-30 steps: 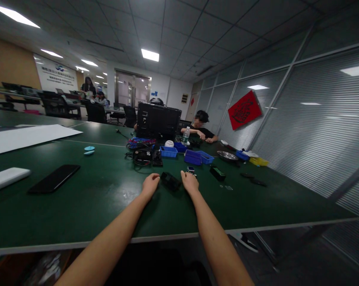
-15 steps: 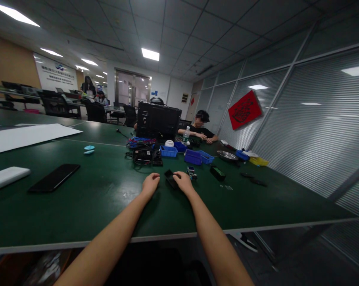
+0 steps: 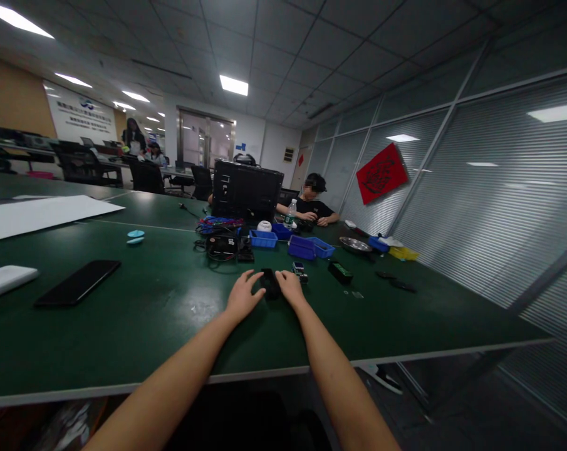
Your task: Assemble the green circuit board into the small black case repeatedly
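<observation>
A small black plastic case (image 3: pixel 269 283), like an open shell, is between my hands near the middle of the green table (image 3: pixel 170 338). My left hand (image 3: pixel 244 295) is open, its fingers spread and its thumb at the left edge of the case. My right hand (image 3: pixel 291 287) grips the right edge of the case; its fingertips are partly hidden. Just beyond my right hand lies a small circuit board with a display (image 3: pixel 299 272). A black box with green inside (image 3: pixel 340 272) sits farther right.
Blue bins (image 3: pixel 263 238), a black adapter with cables (image 3: pixel 221 245) and a water bottle (image 3: pixel 291 213) stand ahead. A monitor (image 3: pixel 247 190) rises behind them. A black phone (image 3: pixel 79 283) and a white bar-shaped object (image 3: pixel 8 280) lie left. Another person (image 3: pixel 311 207) sits across the table.
My left hand has moved right to the case and its fingers have spread. The case has turned more upright in view, still at my right hand. The view has shifted slightly.
</observation>
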Motion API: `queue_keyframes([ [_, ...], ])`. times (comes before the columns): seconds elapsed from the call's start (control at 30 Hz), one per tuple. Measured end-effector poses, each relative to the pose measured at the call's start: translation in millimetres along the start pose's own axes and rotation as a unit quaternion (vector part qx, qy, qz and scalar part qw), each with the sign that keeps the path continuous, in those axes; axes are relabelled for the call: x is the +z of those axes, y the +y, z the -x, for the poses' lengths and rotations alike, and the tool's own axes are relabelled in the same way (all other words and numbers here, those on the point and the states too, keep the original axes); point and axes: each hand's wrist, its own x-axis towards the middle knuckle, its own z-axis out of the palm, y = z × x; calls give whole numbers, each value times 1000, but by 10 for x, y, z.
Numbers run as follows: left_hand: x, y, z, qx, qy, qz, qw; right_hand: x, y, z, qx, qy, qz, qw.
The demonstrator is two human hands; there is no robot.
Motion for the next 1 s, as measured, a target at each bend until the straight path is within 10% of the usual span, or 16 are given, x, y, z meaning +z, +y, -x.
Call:
queue_keyframes([
  [0.17,53,51,74,45,-50,-47,997,-269,197,-9,133,162,36,977],
  [0.37,59,6,60,53,-67,-67,994,-299,415,-94,218,69,95,969],
  [1.0,31,69,66,67,-83,-86,991,-29,325,-90,109,33,129,985],
])
